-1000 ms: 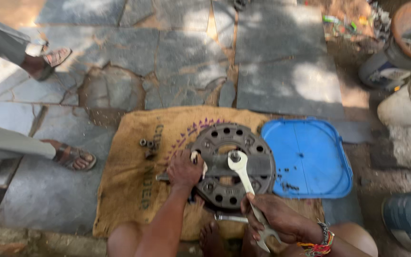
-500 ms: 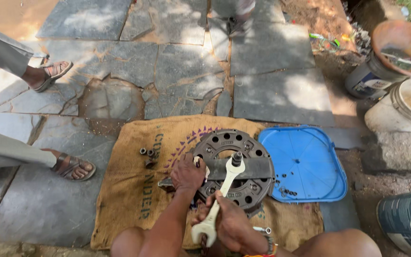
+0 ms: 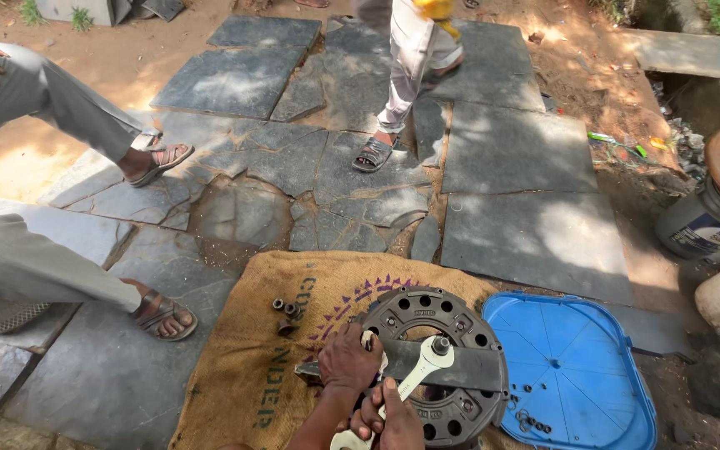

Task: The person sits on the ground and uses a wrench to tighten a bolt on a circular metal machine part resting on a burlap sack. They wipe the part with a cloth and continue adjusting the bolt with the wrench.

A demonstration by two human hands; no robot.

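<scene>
Hands low over the round dark metal clutch plate (image 3: 435,367) on the brown burlap sack (image 3: 252,367). Left hand (image 3: 348,363) grips the flat steel bar (image 3: 460,367), bracing it; right hand (image 3: 393,421) wraps the white spanner (image 3: 414,379) seated on the centre bolt. Blue plastic lid (image 3: 577,367) alongside catches loose nuts.

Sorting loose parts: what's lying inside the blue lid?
In the blue lid, a few small dark nuts or washers lie near its lower left edge; the rest is bare. Its bottom corner is out of frame.
</scene>
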